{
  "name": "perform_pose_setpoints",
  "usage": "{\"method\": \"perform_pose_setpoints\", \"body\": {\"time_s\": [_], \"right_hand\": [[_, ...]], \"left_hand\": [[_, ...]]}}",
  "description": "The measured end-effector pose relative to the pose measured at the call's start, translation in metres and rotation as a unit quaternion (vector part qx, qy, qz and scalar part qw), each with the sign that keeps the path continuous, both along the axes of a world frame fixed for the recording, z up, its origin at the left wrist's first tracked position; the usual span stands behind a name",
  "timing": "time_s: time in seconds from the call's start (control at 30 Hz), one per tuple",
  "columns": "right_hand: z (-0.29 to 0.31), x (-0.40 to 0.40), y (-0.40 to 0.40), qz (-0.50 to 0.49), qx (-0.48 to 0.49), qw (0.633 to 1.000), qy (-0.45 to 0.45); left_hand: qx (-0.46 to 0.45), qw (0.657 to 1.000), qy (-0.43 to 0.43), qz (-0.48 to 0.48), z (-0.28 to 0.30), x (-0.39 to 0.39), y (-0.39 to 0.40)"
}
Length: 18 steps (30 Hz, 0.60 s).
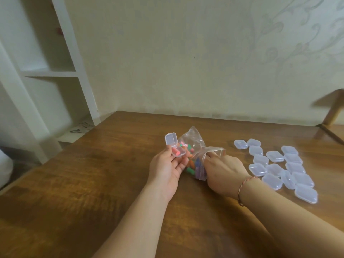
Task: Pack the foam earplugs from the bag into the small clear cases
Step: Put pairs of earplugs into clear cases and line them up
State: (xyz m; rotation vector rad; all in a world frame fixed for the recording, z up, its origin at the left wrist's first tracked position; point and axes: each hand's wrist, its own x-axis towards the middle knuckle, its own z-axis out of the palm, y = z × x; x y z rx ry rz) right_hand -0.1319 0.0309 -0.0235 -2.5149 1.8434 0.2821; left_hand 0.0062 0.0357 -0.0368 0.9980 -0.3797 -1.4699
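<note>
A clear zip bag (193,144) of coloured foam earplugs (191,162) lies on the wooden table (93,174) in the middle of the view. My left hand (167,168) holds a small clear case (176,148) with its lid flipped up; a pink earplug (176,151) lies inside it. My right hand (221,172) has its fingers pushed into the bag's open mouth, so the fingertips are hidden by the plastic. Several shut clear cases (279,168) lie in a cluster to the right of my right hand.
A white shelf unit (52,71) stands at the left past the table's edge. A wall runs close behind the table. A wooden piece of furniture (333,112) stands at the far right corner.
</note>
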Motion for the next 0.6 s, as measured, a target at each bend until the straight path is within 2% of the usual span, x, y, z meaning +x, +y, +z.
{"method": "perform_pose_setpoints", "body": {"time_s": [0.2, 0.33, 0.43, 0.5, 0.6], "right_hand": [[-0.002, -0.028, 0.044, 0.013, -0.047, 0.996, -0.068], [-0.015, -0.046, 0.062, 0.016, -0.115, 0.983, -0.143], [-0.017, -0.053, 0.068, 0.004, -0.165, 0.957, -0.239], [-0.013, -0.056, 0.072, -0.005, -0.165, 0.937, -0.309], [-0.003, -0.062, 0.074, -0.032, -0.133, 0.878, -0.459]], "left_hand": [[-0.036, 0.998, -0.015, -0.043, 0.002, -0.002, 0.005], [-0.043, 0.996, -0.033, -0.065, 0.002, -0.007, 0.008], [-0.053, 0.995, -0.032, -0.073, 0.003, -0.008, 0.012], [-0.061, 0.994, -0.025, -0.087, 0.005, -0.007, 0.016], [-0.065, 0.99, 0.014, -0.124, 0.007, -0.01, 0.023]]}}
